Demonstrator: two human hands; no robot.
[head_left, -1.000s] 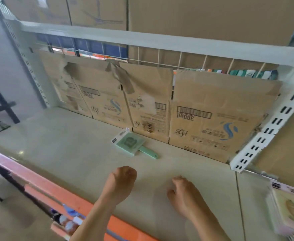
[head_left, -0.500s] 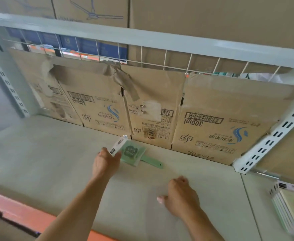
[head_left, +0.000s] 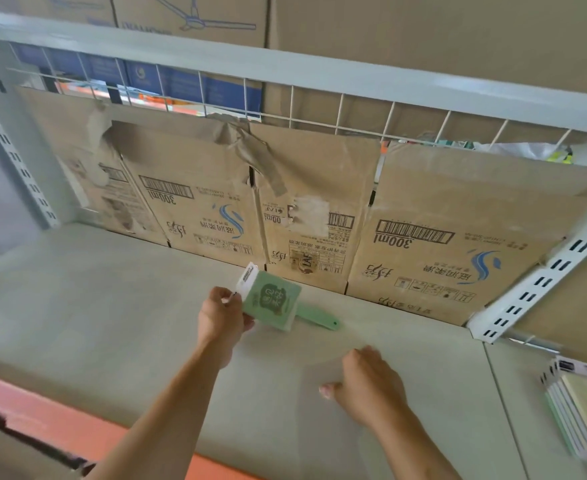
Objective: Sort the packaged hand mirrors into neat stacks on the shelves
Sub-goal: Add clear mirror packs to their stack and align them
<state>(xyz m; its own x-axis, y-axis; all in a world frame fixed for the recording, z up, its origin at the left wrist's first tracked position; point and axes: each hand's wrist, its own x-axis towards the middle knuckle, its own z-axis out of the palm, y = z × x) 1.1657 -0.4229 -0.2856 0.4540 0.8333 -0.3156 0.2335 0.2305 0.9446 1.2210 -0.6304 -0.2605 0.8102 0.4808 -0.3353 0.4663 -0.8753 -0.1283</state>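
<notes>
Beside left hand [head_left: 221, 318], perhaps within grip, mirror [head_left: 273, 301].

Shelf [head_left: 94, 323]: green mirror [head_left: 274, 301]; stack [head_left: 583, 410], seemingly mirrors, right.

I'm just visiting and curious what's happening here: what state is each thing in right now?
Green hand mirror: packaged, handle pointing right.
Left hand: pinches the mirror's package edge.
Right hand: rests on the shelf, holding nothing.
Mirror stack: lying flat at right, partly out of frame.
Cardboard sheets: flattened, standing against the back.
</notes>
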